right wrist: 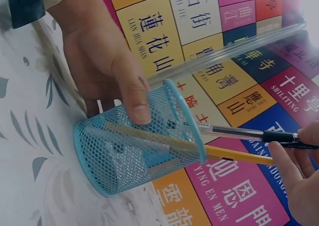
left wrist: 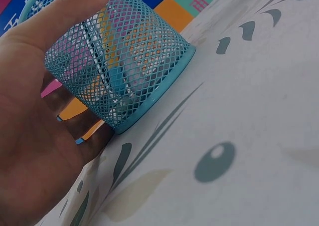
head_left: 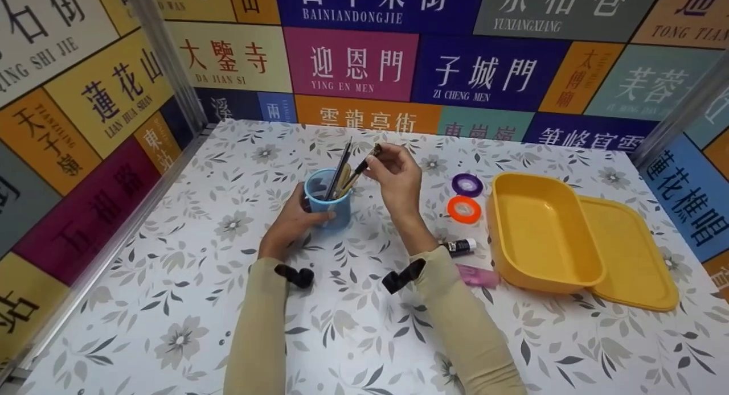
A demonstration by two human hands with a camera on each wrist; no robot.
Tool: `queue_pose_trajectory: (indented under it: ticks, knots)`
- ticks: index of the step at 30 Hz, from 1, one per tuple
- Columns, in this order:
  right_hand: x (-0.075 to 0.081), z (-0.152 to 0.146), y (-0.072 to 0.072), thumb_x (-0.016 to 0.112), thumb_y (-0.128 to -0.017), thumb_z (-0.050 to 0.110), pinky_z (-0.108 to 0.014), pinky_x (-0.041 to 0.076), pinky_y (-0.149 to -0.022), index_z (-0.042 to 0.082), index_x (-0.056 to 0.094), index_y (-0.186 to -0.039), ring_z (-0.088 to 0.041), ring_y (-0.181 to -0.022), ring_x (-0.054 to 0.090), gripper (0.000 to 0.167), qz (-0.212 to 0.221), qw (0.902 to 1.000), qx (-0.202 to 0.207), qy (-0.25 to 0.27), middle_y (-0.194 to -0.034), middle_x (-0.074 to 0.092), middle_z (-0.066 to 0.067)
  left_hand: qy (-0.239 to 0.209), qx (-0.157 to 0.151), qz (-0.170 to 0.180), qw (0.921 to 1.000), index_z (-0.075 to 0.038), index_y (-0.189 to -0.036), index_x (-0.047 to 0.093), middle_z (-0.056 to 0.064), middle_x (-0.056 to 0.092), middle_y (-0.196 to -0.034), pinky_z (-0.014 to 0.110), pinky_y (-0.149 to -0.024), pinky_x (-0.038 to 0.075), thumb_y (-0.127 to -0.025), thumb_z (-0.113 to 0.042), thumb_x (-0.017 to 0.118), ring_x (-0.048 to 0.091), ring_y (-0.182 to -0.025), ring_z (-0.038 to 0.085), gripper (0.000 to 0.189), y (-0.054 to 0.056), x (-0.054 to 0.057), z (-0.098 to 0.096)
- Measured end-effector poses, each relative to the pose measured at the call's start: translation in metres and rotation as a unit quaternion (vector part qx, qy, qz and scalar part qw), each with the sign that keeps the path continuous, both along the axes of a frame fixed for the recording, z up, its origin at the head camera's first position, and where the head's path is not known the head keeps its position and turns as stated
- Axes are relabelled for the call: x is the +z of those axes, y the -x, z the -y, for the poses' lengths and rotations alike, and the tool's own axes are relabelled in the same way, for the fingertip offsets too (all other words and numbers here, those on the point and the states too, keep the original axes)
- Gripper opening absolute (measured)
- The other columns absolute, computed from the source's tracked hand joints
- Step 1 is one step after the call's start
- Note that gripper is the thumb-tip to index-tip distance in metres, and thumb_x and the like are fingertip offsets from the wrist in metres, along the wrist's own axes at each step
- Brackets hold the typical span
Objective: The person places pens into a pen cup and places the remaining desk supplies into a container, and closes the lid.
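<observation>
A light blue mesh pen cup [head_left: 336,217] stands on the floral tabletop, gripped round its side by my left hand [head_left: 291,224]. In the left wrist view, that hand's thumb lies across the cup [left wrist: 149,51] and other fingers reach behind it. My right hand [head_left: 401,181] pinches the upper end of a pen with a black grip [head_left: 360,167], held at a slant over the rim. The right wrist view has the clear barrel of this pen [right wrist: 234,131] leading into the cup's mouth. Beside it, a yellow pencil [right wrist: 239,155] sticks out; dark slim sticks [head_left: 342,167] also rise from the cup.
Right of my right hand lie a purple tape roll [head_left: 459,184] and an orange tape roll [head_left: 451,209]. A black tube with a white cap [head_left: 460,247] and a pink item [head_left: 479,276] are partly behind the right sleeve. A yellow box [head_left: 544,227] overlaps its yellow lid [head_left: 638,252].
</observation>
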State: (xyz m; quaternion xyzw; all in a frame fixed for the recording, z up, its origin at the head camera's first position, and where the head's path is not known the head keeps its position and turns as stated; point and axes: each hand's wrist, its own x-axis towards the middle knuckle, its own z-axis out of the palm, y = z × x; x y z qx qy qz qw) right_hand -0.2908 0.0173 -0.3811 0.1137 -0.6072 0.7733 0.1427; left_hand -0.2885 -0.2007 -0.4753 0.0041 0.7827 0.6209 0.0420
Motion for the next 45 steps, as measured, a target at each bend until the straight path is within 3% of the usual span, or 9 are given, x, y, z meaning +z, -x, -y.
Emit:
queue_pose_trajectory:
  ticks: [5, 17, 23, 27, 31, 35, 45]
  knots:
    - [-0.005, 0.003, 0.000, 0.071, -0.089, 0.000, -0.032, 0.064, -0.078, -0.005, 0.064, -0.116, -0.015, -0.085, 0.069, 0.028, 0.002, 0.9998, 0.008, -0.021, -0.096, 0.065, -0.008, 0.002, 0.005, -0.008, 1.0000, -0.029, -0.151, 0.034, -0.001, 0.046, -0.153, 0.042, -0.126, 0.025, -0.070, -0.030, 0.091, 0.039, -0.145, 0.020, 0.099, 0.000, -0.001, 0.001]
    - [-0.012, 0.005, -0.005, 0.069, -0.094, 0.014, -0.045, 0.063, -0.082, 0.002, 0.070, -0.111, -0.023, -0.090, 0.072, 0.021, 0.074, 0.9913, 0.032, -0.104, -0.104, 0.071, -0.014, 0.014, 0.008, 0.011, 0.9998, -0.029, -0.152, 0.032, -0.001, 0.043, -0.155, 0.043, -0.127, 0.023, -0.069, -0.032, 0.091, 0.037, -0.147, 0.021, 0.102, 0.001, 0.001, -0.001]
    - [-0.013, 0.001, -0.004, 0.071, -0.093, 0.016, -0.035, 0.064, -0.073, 0.004, 0.072, -0.110, -0.027, -0.094, 0.070, 0.021, 0.103, 0.9856, 0.041, -0.128, -0.102, 0.072, -0.012, 0.019, 0.009, 0.008, 0.9997, -0.028, -0.151, 0.033, -0.001, 0.045, -0.153, 0.043, -0.126, 0.024, -0.068, -0.032, 0.091, 0.038, -0.146, 0.021, 0.101, 0.001, 0.001, -0.002]
    - [-0.009, -0.003, -0.003, 0.072, -0.092, 0.019, -0.034, 0.064, -0.072, 0.006, 0.072, -0.112, -0.032, -0.098, 0.070, 0.023, 0.120, 0.9806, 0.047, -0.147, -0.103, 0.071, -0.010, 0.004, 0.002, -0.006, 1.0000, -0.025, -0.150, 0.035, 0.001, 0.046, -0.151, 0.043, -0.124, 0.028, -0.070, -0.029, 0.091, 0.041, -0.143, 0.022, 0.098, 0.001, 0.001, -0.001]
    - [-0.003, -0.008, -0.003, 0.072, -0.093, 0.021, -0.036, 0.064, -0.074, 0.009, 0.072, -0.114, -0.023, -0.094, 0.070, 0.024, 0.137, 0.9743, 0.048, -0.172, -0.106, 0.071, -0.009, -0.009, -0.006, -0.017, 0.9998, -0.022, -0.149, 0.036, 0.003, 0.048, -0.149, 0.041, -0.122, 0.033, -0.071, -0.027, 0.091, 0.043, -0.141, 0.022, 0.096, 0.001, -0.001, -0.001]
    - [0.004, -0.016, -0.006, 0.071, -0.094, 0.023, -0.031, 0.063, -0.072, 0.009, 0.071, -0.115, -0.017, -0.092, 0.070, 0.026, 0.141, 0.9729, 0.043, -0.178, -0.109, 0.071, -0.010, 0.012, 0.001, -0.008, 0.9999, -0.024, -0.149, 0.036, 0.001, 0.047, -0.151, 0.041, -0.125, 0.027, -0.068, -0.032, 0.092, 0.041, -0.143, 0.021, 0.099, 0.003, 0.000, -0.003]
    - [0.021, -0.043, -0.015, 0.070, -0.095, 0.025, -0.032, 0.062, -0.084, 0.010, 0.071, -0.115, -0.020, -0.098, 0.069, 0.026, 0.130, 0.9699, 0.059, -0.197, -0.110, 0.071, -0.009, 0.019, 0.003, 0.017, 0.9997, -0.032, -0.153, 0.031, -0.003, 0.042, -0.156, 0.043, -0.128, 0.019, -0.068, -0.035, 0.092, 0.033, -0.150, 0.020, 0.104, 0.000, 0.001, 0.002]
